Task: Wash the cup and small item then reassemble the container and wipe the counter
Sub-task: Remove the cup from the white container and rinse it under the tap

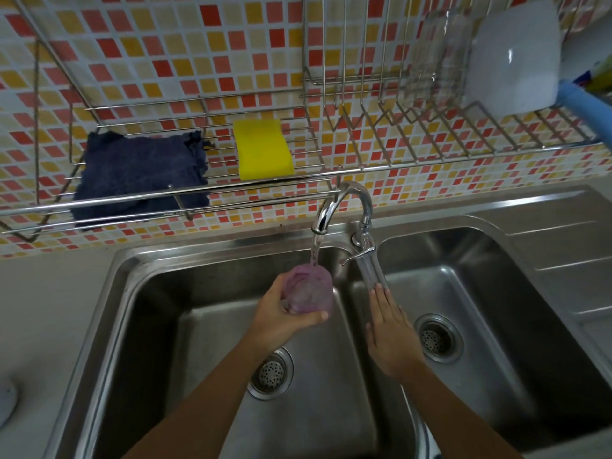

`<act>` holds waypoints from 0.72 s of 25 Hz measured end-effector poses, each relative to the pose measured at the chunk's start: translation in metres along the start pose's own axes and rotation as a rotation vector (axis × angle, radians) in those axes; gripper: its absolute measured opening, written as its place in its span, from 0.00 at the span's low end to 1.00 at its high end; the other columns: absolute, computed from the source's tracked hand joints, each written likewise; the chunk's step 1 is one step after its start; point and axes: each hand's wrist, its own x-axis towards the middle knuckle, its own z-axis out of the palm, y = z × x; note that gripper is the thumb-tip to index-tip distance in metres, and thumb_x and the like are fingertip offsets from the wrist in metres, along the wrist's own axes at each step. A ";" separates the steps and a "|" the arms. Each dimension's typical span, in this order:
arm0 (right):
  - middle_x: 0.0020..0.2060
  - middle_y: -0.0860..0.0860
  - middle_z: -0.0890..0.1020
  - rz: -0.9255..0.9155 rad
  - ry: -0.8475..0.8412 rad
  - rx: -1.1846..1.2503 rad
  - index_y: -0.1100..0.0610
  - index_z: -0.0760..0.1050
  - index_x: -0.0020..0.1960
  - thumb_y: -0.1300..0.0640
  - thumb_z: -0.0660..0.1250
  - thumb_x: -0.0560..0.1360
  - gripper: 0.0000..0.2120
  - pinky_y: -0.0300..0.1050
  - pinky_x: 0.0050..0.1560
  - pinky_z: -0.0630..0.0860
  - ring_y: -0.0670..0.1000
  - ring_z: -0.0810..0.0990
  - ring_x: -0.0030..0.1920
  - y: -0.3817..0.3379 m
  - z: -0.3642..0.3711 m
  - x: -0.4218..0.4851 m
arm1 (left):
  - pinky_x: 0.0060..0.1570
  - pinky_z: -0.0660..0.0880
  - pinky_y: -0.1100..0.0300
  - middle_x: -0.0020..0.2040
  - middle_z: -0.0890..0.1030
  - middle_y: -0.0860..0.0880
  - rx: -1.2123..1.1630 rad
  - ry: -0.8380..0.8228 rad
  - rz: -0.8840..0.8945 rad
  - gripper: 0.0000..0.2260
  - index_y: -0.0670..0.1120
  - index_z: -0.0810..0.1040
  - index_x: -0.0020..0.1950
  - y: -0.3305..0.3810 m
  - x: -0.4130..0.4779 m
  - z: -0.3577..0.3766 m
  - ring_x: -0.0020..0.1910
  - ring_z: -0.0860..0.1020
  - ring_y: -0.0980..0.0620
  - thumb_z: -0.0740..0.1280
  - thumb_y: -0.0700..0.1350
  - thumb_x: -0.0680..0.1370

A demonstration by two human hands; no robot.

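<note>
Purple cup (pixel 309 289) wrapped by left hand (pixel 284 318) fingers (pixel 314 315).

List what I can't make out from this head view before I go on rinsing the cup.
- Cup interior: blurred by running water; the left hand covers its base.
- Grey round object, left counter: cut off by the frame edge.
- Glass item in the rack: blurred, behind wires.
- Bottle, top right: cut off, label unreadable.
- Right hand: palm side hidden; contact with the faucet lever unclear.
</note>
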 end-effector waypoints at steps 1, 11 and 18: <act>0.74 0.52 0.45 0.004 0.012 0.001 0.60 0.44 0.75 0.49 0.39 0.73 0.32 0.48 0.70 0.46 0.52 0.43 0.74 0.001 0.001 0.000 | 0.41 0.76 0.69 0.53 0.80 0.48 -0.007 0.013 -0.008 0.31 0.45 0.72 0.62 0.000 0.000 -0.001 0.45 0.81 0.62 0.78 0.32 0.62; 0.74 0.51 0.42 0.007 0.005 0.008 0.57 0.40 0.74 0.48 0.39 0.74 0.31 0.47 0.71 0.43 0.50 0.41 0.74 0.000 0.003 0.001 | 0.43 0.78 0.67 0.57 0.79 0.49 0.055 -0.024 -0.019 0.33 0.49 0.73 0.62 -0.001 -0.005 -0.009 0.53 0.79 0.55 0.80 0.36 0.60; 0.73 0.50 0.41 0.001 0.006 0.010 0.58 0.42 0.75 0.47 0.35 0.72 0.33 0.46 0.70 0.43 0.50 0.41 0.74 0.000 0.002 0.000 | 0.41 0.77 0.69 0.57 0.78 0.50 0.095 -0.004 -0.026 0.34 0.51 0.73 0.62 0.000 -0.008 -0.015 0.54 0.77 0.54 0.81 0.38 0.60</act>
